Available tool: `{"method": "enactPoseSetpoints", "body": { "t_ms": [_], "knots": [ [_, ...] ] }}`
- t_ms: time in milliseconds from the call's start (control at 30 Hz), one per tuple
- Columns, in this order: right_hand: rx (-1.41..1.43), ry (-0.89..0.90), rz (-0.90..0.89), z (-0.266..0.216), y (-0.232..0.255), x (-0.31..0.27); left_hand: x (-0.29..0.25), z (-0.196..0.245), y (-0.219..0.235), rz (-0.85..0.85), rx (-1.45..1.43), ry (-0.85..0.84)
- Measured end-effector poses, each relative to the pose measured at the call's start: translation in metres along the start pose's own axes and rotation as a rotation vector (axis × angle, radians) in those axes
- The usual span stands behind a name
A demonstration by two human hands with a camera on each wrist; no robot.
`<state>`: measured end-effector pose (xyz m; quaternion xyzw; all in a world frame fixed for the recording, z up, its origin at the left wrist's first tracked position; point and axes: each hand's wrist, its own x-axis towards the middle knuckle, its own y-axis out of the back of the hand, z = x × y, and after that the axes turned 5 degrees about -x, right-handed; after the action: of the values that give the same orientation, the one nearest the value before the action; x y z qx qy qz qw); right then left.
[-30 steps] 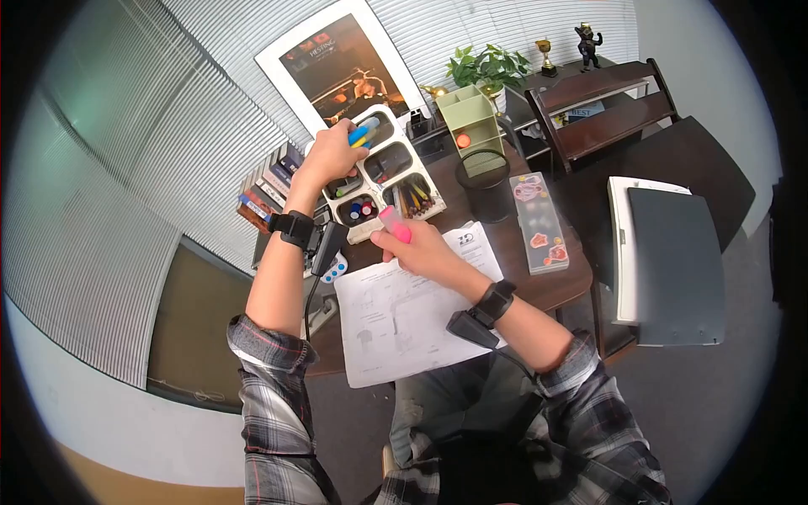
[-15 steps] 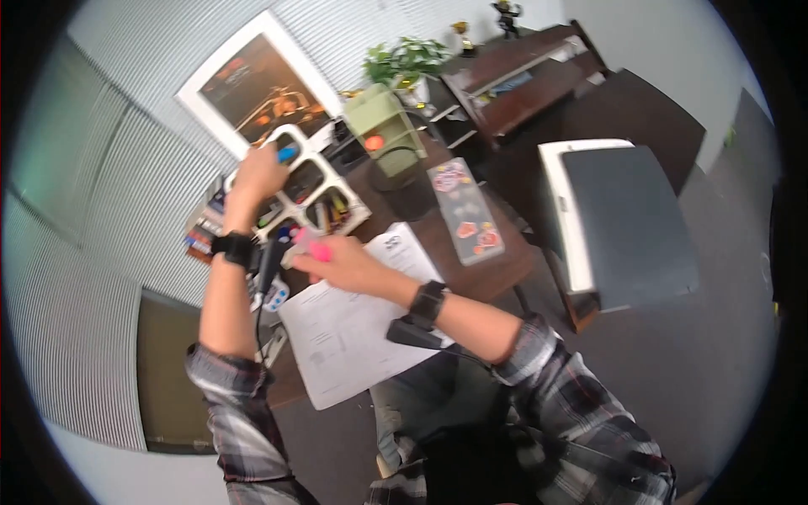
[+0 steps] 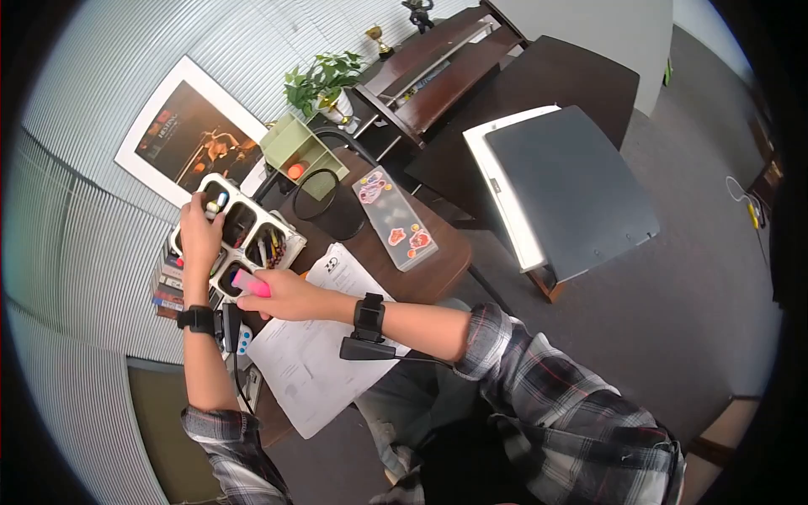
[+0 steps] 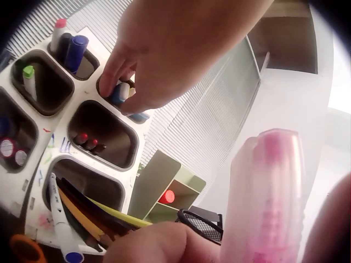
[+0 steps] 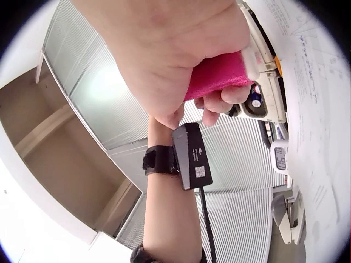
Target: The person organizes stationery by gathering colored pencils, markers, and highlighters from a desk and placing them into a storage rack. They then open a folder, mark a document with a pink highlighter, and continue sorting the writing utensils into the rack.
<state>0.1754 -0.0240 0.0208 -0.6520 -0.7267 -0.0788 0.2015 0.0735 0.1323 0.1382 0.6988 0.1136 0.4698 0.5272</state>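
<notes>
The left hand reaches into a far compartment of the organizer, at the far left of the desk, its fingers and thumb curled round blue and yellow markers standing inside. The right hand grips a pink marker, fingers closed round it, by the organizer's near edge. Papers lie at the desk's near edge, and a stickered case rests toward its right edge.

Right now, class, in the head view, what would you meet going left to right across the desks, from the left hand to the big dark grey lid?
Left hand, pink marker, black mesh bin, stickered case, dark grey lid.
</notes>
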Motion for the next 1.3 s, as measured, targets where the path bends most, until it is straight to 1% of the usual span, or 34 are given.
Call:
{"method": "enactPoseSetpoints", "body": {
  "t_ms": [67, 133, 200, 233, 267, 300, 333, 367, 433, 467, 500, 533, 567, 600, 633, 667, 700, 733, 767, 800, 833, 867, 900, 933, 967, 1000, 1033, 1067, 1100, 1133, 1200, 1233, 1267, 1300],
  "knots": [
    [0.004, -0.029, -0.064, -0.002, 0.002, 0.000, -0.006, -0.003, 0.001, -0.001, -0.011, 0.001],
    [0.013, -0.005, -0.068, 0.002, 0.002, 0.001, -0.013, -0.003, 0.009, 0.053, -0.014, -0.084],
    [0.035, -0.055, -0.166, 0.004, 0.003, -0.003, -0.021, 0.009, 0.027, 0.154, -0.025, -0.106],
    [0.031, -0.058, -0.159, 0.002, 0.003, -0.006, -0.030, 0.031, 0.041, 0.217, -0.081, -0.093],
    [0.038, -0.061, -0.194, 0.001, 0.004, -0.008, -0.040, 0.058, 0.058, 0.217, -0.087, -0.096],
    [0.044, -0.063, -0.230, -0.002, 0.006, -0.009, -0.052, 0.087, 0.076, 0.243, -0.189, -0.048],
    [0.051, -0.066, -0.266, -0.004, 0.007, -0.012, -0.064, 0.111, 0.090, 0.266, -0.291, 0.002],
    [0.046, -0.070, -0.264, -0.013, 0.011, -0.020, -0.076, 0.126, 0.098, 0.266, -0.299, 0.004],
    [-0.075, -0.181, -0.334, -0.045, 0.029, -0.055, -0.104, 0.147, 0.108, 0.380, -0.493, -0.180],
    [-0.154, -0.196, -0.345, -0.056, 0.041, -0.077, -0.119, 0.158, 0.111, 0.379, -0.614, -0.194],
    [-0.251, -0.245, -0.402, -0.073, 0.059, -0.101, -0.134, 0.167, 0.111, 0.357, -0.749, -0.157],
    [-0.233, -0.219, -0.332, -0.087, 0.079, -0.132, -0.148, 0.175, 0.111, 0.335, -0.885, -0.122],
    [-0.274, -0.124, -0.206, -0.098, 0.101, -0.159, -0.161, 0.181, 0.109, 0.264, -1.038, -0.061],
    [-0.319, -0.275, -0.031, -0.123, 0.124, -0.188, -0.173, 0.186, 0.105, 0.184, -1.146, -0.030],
    [-0.395, -0.304, 0.153, -0.141, 0.151, -0.213, -0.185, 0.195, 0.098, 0.071, -1.288, 0.072],
    [-0.516, -0.257, 0.481, -0.148, 0.183, -0.238, -0.197, 0.198, 0.086, -0.103, -1.405, 0.129],
    [-0.629, -0.338, 0.786, -0.161, 0.211, -0.258, -0.206, 0.208, 0.071, -0.253, -1.512, 0.128],
    [-0.820, -0.365, 1.066, -0.161, 0.256, -0.282, -0.212, 0.221, 0.058, -0.408, -1.642, 0.126],
    [-1.172, -0.319, 1.247, -0.156, 0.313, -0.315, -0.220, 0.235, 0.035, -0.559, -1.715, 0.117],
    [-1.419, -0.156, 1.380, -0.148, 0.352, -0.346, -0.230, 0.250, 0.009, -0.699, -1.779, 0.115],
    [-1.512, -0.293, 1.390, -0.152, 0.370, -0.371, -0.239, 0.266, -0.011, -0.844, -1.844, 0.131],
    [-1.604, -0.428, 1.390, -0.153, 0.381, -0.395, -0.246, 0.284, -0.029, -0.935, -1.853, 0.154],
    [-1.669, -0.498, 1.327, -0.145, 0.403, -0.419, -0.253, 0.303, -0.051, -1.028, -1.886, 0.243],
    [-1.732, -0.575, 1.263, -0.133, 0.415, -0.437, -0.254, 0.317, -0.061, -1.112, -1.882, 0.339],
    [-1.425, -0.728, 1.207, -0.132, 0.413, -0.443, -0.251, 0.329, -0.076, -1.186, -1.904, 0.407],
    [-1.120, -0.861, 1.129, -0.135, 0.409, -0.444, -0.246, 0.344, -0.086, -1.185, -1.881, 0.474],
    [-0.987, -0.839, 1.103, -0.136, 0.401, -0.445, -0.241, 0.358, -0.095, -1.183, -1.857, 0.544],
    [-0.854, -0.818, 1.071, -0.139, 0.387, -0.440, -0.231, 0.367, -0.105, -1.239, -1.880, 0.489],
    [-0.788, -0.814, 1.061, -0.143, 0.373, -0.435, -0.226, 0.378, -0.117, -1.222, -1.930, 0.454],
    [-0.722, -0.811, 1.056, -0.146, 0.362, -0.431, -0.223, 0.388, -0.129, -1.210, -1.987, 0.479],
    [-0.605, -0.782, 1.006, -0.142, 0.355, -0.428, -0.215, 0.407, -0.149, -1.208, -2.086, 0.557],
    [-0.441, -0.743, 0.940, -0.138, 0.356, -0.430, -0.213, 0.413, -0.152, -1.182, -2.086, 0.567],
    [-0.440, -0.742, 0.920, -0.135, 0.356, -0.433, -0.213, 0.418, -0.153, -1.192, -2.100, 0.543],
    [-0.363, -0.669, 0.935, -0.131, 0.356, -0.434, -0.213, 0.421, -0.155, -1.202, -2.112, 0.517]
  ]
}}
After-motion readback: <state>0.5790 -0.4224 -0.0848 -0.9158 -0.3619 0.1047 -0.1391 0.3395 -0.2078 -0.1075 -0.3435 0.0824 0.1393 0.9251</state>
